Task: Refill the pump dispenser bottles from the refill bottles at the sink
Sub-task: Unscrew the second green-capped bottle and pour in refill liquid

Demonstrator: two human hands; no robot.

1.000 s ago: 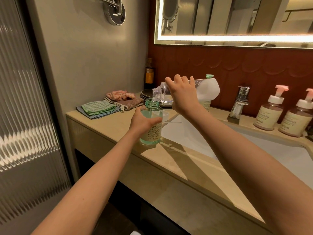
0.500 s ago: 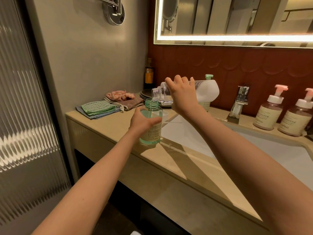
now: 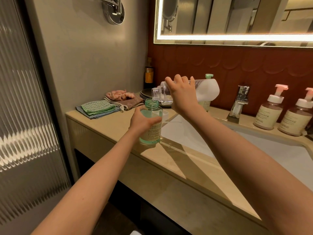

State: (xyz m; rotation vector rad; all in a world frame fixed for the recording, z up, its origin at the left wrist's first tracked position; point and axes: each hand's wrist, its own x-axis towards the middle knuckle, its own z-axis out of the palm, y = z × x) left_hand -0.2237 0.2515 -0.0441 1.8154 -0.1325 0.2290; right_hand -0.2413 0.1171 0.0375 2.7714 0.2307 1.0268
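Observation:
A green-tinted dispenser bottle [image 3: 152, 126] with its pump off stands upright on the counter edge; my left hand [image 3: 141, 122] grips its side. My right hand [image 3: 182, 94] holds a clear refill bottle [image 3: 205, 89] tipped almost level, its open neck just above the green bottle's mouth. Clear liquid sits in the refill bottle. Behind it stands another bottle with a green pump [image 3: 209, 76], mostly hidden. Two pink-pump dispenser bottles [image 3: 269, 112] [image 3: 299, 121] stand right of the tap.
A chrome tap [image 3: 239, 100] stands behind the white sink basin [image 3: 186, 133]. Folded cloths [image 3: 97, 108], a pink cloth [image 3: 118, 94] and dark plates [image 3: 146, 94] lie at the counter's back left. A dark bottle [image 3: 149, 73] stands in the corner.
The refill bottle's base has risen a touch, so it lies nearer level; both hands stay where they were.

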